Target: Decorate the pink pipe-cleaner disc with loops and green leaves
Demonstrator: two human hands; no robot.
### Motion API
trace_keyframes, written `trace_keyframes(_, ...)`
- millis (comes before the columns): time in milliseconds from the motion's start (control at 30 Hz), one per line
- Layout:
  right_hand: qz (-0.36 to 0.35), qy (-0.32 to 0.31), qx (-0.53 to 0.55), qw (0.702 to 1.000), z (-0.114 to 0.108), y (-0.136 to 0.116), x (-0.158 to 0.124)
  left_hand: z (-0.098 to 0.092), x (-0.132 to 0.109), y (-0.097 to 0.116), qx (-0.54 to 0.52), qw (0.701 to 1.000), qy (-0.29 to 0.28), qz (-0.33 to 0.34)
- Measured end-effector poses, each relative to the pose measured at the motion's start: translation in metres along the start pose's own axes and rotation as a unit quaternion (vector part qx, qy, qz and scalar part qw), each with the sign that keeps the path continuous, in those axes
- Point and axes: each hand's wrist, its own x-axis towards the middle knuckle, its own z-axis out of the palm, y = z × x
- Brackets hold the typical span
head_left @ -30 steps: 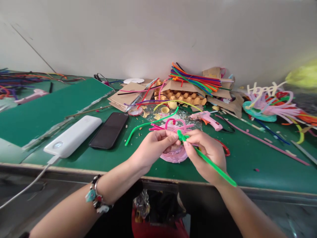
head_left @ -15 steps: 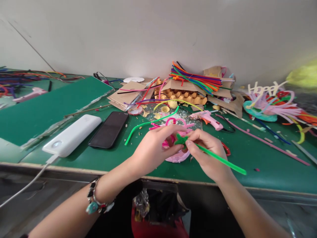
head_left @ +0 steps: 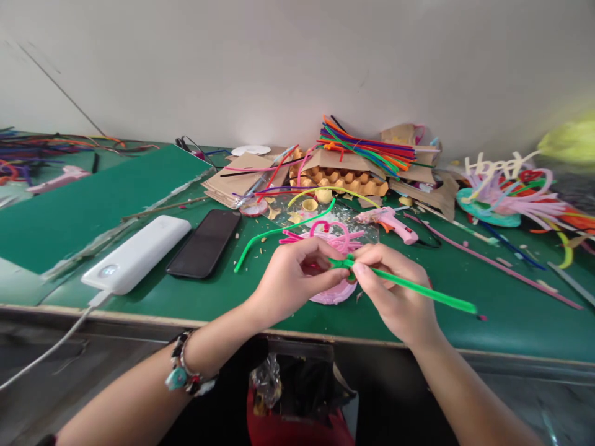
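Observation:
A green pipe cleaner [head_left: 423, 290] is held between both hands, its left end bent into a small folded shape and its straight tail pointing right. My left hand [head_left: 292, 275] pinches the folded end between thumb and fingers. My right hand [head_left: 395, 288] grips the pipe cleaner just beside it, thumb on top. Behind and below the hands sits a pink pipe-cleaner piece [head_left: 332, 295] with a round base and a loop on top, partly hidden by my fingers. Another green pipe cleaner [head_left: 279, 232], bent, lies on the green table left of the pink piece.
A pink glue gun [head_left: 388, 223] lies behind my right hand. On the left are a black phone [head_left: 204, 243] and a white power bank [head_left: 137, 254] with a cable. Farther back are an egg carton [head_left: 344, 181] and a pipe-cleaner bundle [head_left: 367, 148]. A finished-looking craft [head_left: 506, 192] stands right.
The folded green end has turned between my fingers and now looks flatter. The straight tail has shifted a little right, and my hands have stayed close together.

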Motion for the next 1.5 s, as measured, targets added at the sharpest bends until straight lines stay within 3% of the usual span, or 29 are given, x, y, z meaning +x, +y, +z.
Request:
trace_keyframes(233, -0.012, -0.008, 0.013, 1.000, -0.001, -0.001, 0.000, 0.007, 0.000, 0.002, -0.216, 0.974, 0.010, -0.068)
trace_keyframes(467, -0.074, -0.037, 0.016, 0.996, -0.005, -0.002, 0.002, 0.008, -0.001, -0.002, -0.319, 0.945, -0.012, -0.075)
trace_keyframes(600, -0.089, -0.046, 0.009, 0.995, -0.006, 0.000, 0.003, 0.003, -0.001, -0.002, -0.324, 0.944, -0.042, -0.052)
trace_keyframes(733, -0.117, -0.069, -0.014, 0.991, -0.009, 0.003, 0.004, -0.001, -0.001, -0.002, -0.303, 0.948, -0.064, -0.073)
trace_keyframes(1067, -0.167, -0.100, -0.106, 0.975, -0.005, 0.007, 0.006, 0.004, 0.000, -0.006, -0.308, 0.943, -0.010, -0.126)
trace_keyframes(1300, -0.141, -0.101, -0.079, 0.982, -0.006, 0.005, 0.007, 0.001, 0.000, 0.001, -0.322, 0.936, -0.023, -0.138)
trace_keyframes(1500, -0.134, -0.114, -0.079, 0.981, -0.008, 0.006, 0.007, -0.002, 0.001, 0.002, -0.288, 0.949, -0.005, -0.128)
